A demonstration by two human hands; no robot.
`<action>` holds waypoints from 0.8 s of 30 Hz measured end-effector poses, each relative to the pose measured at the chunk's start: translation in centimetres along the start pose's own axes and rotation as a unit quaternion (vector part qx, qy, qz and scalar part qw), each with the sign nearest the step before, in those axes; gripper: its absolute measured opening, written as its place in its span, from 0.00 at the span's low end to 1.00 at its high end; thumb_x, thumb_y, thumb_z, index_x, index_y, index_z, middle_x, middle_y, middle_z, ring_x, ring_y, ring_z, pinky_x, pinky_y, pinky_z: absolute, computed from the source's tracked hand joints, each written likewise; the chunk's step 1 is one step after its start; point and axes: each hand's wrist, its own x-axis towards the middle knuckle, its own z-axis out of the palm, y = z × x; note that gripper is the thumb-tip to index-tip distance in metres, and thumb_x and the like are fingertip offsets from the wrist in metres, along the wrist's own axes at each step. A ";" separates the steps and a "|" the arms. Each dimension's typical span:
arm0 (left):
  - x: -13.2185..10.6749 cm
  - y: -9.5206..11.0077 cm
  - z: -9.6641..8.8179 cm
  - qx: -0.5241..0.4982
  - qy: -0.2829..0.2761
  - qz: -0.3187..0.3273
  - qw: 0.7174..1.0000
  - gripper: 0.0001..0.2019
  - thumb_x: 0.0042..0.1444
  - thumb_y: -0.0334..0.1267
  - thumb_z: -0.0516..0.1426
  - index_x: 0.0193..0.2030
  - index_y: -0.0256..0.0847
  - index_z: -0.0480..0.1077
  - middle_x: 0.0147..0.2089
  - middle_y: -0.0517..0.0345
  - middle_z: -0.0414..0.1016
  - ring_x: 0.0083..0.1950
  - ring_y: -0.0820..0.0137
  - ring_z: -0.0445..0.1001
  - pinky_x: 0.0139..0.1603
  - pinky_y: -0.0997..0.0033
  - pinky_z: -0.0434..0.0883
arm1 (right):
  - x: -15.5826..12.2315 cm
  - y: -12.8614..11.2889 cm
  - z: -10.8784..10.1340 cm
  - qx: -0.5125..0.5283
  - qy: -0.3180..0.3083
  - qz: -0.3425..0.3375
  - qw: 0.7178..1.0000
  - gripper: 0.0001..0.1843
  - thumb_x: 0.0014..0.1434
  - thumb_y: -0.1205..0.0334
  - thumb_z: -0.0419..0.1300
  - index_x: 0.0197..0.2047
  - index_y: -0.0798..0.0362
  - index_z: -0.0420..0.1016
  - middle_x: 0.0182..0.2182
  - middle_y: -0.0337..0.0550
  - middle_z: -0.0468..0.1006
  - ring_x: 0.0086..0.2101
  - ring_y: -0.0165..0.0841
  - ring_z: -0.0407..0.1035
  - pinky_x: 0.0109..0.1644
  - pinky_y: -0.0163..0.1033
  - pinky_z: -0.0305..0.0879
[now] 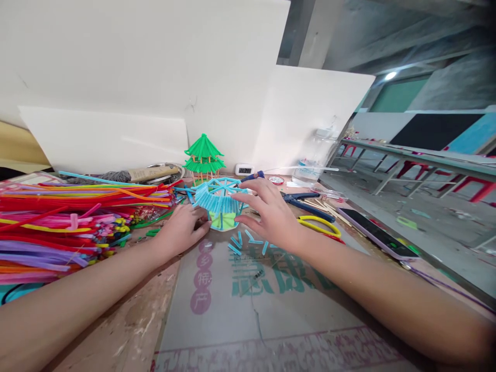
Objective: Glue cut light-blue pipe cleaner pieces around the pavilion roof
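Observation:
A small blue pavilion model (217,200) made of straw pieces stands on a green base at the middle of the table. My left hand (182,230) rests at its left foot, fingers curled against the base. My right hand (267,212) reaches over from the right with fingers spread, fingertips touching the blue roof fringe. Several short blue straw pieces (248,242) lie on the cardboard sheet (248,305) just in front of the model. A finished green pavilion model (203,157) stands behind it near the wall.
A large heap of coloured straws (65,222) fills the table's left. Blue pliers (304,202), yellow-handled scissors (320,226) and a phone (377,235) lie to the right. A small digital clock (244,169) and a plastic bottle (310,168) stand at the back.

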 end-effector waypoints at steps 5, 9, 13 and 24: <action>0.0 0.0 -0.1 0.002 0.002 0.002 1.000 0.09 0.61 0.41 0.52 0.33 0.40 0.69 0.35 0.55 0.74 0.40 0.63 0.71 0.38 0.65 0.59 | -0.1 0.0 0.4 -0.007 -0.006 0.028 1.000 0.23 0.60 0.56 0.62 0.57 0.52 0.67 0.53 0.54 0.71 0.54 0.45 0.63 0.60 0.55 0.58; 0.0 0.0 -0.1 0.005 0.001 0.001 1.000 0.09 0.61 0.41 0.52 0.33 0.40 0.69 0.35 0.55 0.74 0.40 0.63 0.71 0.39 0.65 0.59 | -0.1 0.1 0.5 0.005 0.007 0.040 0.999 0.20 0.61 0.57 0.61 0.55 0.51 0.67 0.52 0.54 0.72 0.54 0.45 0.64 0.58 0.54 0.60; 0.0 0.0 0.0 0.007 0.002 0.001 1.000 0.09 0.61 0.41 0.52 0.34 0.40 0.69 0.35 0.55 0.74 0.40 0.62 0.71 0.39 0.65 0.59 | -0.3 0.2 0.7 -0.004 0.018 0.009 1.000 0.16 0.62 0.57 0.60 0.52 0.51 0.70 0.51 0.52 0.72 0.53 0.43 0.64 0.58 0.53 0.60; 0.0 0.0 -0.1 0.005 0.004 0.002 1.000 0.09 0.61 0.40 0.52 0.32 0.40 0.68 0.33 0.56 0.74 0.38 0.63 0.70 0.38 0.65 0.58 | -0.5 0.2 0.6 0.003 0.057 -0.016 0.998 0.14 0.62 0.62 0.60 0.51 0.51 0.69 0.49 0.52 0.73 0.52 0.42 0.65 0.58 0.55 0.61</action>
